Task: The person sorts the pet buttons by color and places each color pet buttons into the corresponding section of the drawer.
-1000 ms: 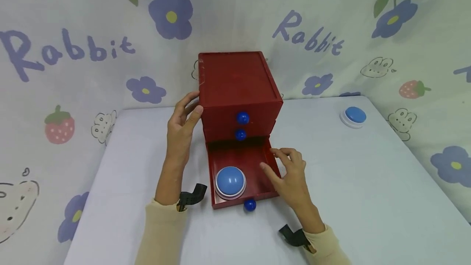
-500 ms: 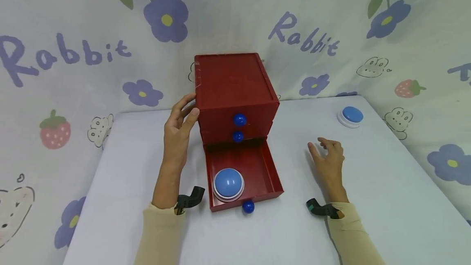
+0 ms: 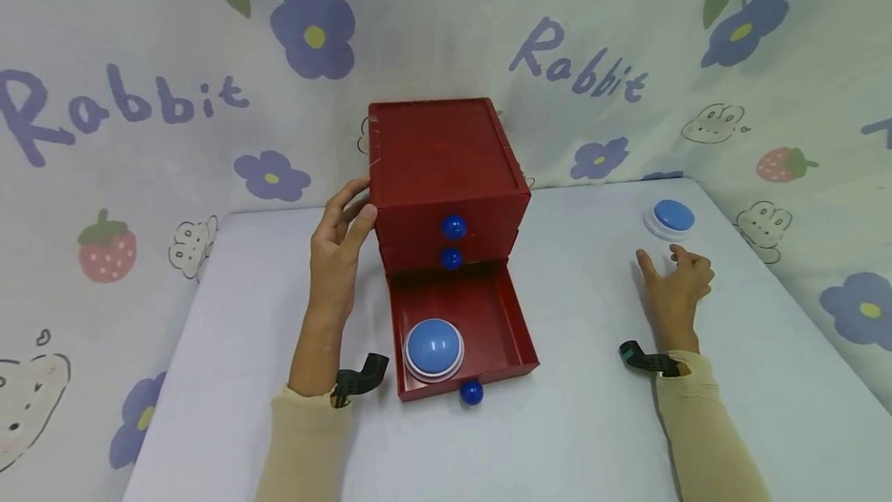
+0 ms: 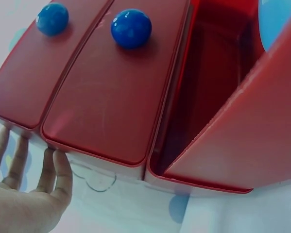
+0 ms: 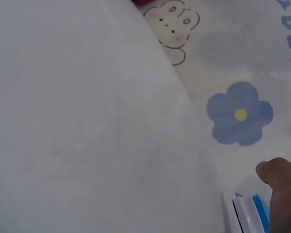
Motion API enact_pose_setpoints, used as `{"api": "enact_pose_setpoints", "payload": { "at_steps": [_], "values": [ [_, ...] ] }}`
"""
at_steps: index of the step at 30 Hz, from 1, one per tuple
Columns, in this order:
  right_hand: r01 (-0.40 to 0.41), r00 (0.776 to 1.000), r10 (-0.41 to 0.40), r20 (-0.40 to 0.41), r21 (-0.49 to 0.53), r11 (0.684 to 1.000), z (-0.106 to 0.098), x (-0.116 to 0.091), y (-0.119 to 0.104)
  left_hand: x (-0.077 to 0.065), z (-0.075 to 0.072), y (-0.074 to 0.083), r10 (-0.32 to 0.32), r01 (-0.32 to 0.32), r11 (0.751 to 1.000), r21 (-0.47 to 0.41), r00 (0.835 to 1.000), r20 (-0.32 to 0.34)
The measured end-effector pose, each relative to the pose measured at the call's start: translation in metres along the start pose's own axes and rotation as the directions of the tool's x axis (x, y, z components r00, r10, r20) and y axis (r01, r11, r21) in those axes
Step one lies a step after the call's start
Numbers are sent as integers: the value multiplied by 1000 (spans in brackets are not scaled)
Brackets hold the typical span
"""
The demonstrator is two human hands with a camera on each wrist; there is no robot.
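Observation:
A red drawer cabinet [image 3: 442, 153] stands at the back middle of the white table, its bottom drawer [image 3: 491, 331] pulled out. Inside that drawer, at the front left, lies a round blue push button [image 3: 433, 347] with a white base. My left hand [image 3: 336, 254] rests against the cabinet's left side, fingers straight and fingertips at the wall, as the left wrist view also shows. My right hand [image 3: 679, 285] hovers over the table at the right, thumb and fingers spread, holding nothing. Just beyond its fingertips sits a second blue push button [image 3: 673, 217] on a white base.
Blue ball knobs mark the drawers: the top knob [image 3: 454, 227], the middle knob [image 3: 451, 259] and the bottom knob [image 3: 471, 392]. The two upper drawers are closed. A patterned cloth [image 3: 432, 22] hangs behind the table and along its right edge.
My right hand has left the open drawer's right side and travelled right and away from me to near the second push button. My left hand stays at the cabinet.

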State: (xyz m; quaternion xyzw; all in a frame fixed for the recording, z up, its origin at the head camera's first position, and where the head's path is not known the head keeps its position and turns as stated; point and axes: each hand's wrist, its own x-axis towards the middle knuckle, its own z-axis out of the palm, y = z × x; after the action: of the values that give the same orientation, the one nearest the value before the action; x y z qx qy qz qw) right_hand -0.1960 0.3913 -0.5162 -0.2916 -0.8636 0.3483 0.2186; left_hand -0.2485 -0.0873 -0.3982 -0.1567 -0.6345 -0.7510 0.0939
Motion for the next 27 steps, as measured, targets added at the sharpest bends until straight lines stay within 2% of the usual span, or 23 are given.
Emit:
{"api": "enact_pose_setpoints", "payload": {
  "at_steps": [5,10,15,27],
  "values": [
    [-58,998,58,-16,-20,998,1,26,4,1,-1,0,14,-14,1000,-3,1000,1],
    [-85,996,83,-31,-57,995,4,45,7,2,-2,1,8,-8,1000,0,1000,-4],
    [-116,993,115,-21,-100,988,6,55,8,3,-3,1,10,-10,1000,-3,1000,-1],
    [-134,991,134,-8,-160,978,5,75,11,1,-1,0,11,-11,1000,0,1000,4]
  ]
}}
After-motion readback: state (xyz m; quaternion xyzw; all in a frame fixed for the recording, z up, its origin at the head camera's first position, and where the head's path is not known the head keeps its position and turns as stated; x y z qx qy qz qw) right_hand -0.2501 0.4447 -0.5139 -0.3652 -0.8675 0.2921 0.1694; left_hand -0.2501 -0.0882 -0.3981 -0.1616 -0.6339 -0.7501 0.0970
